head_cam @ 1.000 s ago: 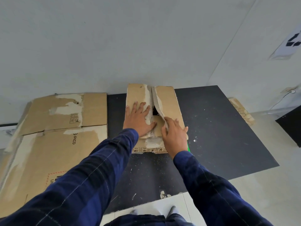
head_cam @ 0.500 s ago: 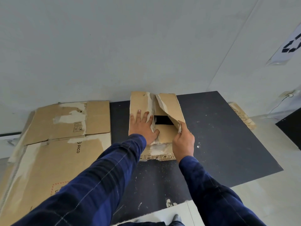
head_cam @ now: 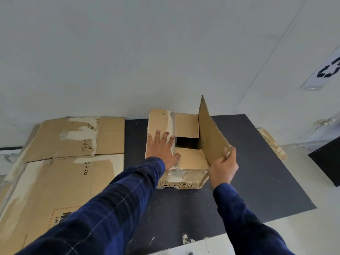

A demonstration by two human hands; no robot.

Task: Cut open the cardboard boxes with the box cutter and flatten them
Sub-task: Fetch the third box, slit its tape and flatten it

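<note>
A small brown cardboard box (head_cam: 185,178) stands on a black mat (head_cam: 257,181) against the wall. My left hand (head_cam: 162,150) presses flat on the box's left top flap (head_cam: 160,124), fingers spread. My right hand (head_cam: 223,166) grips the near corner of the right top flap (head_cam: 211,133), which stands upright. Two inner flaps and a dark gap (head_cam: 186,142) between them show inside the box. No box cutter is in view.
Two flattened cardboard sheets (head_cam: 60,162) lie to the left of the mat. A strip of torn cardboard (head_cam: 272,144) lies by the wall on the right. A dark object (head_cam: 329,161) sits at the far right. White floor runs along the mat's near edge.
My right hand has swung the right top flap from nearly flat to upright, moving rightward. The inside of the box now shows. My left hand stays pressed on the left flap.
</note>
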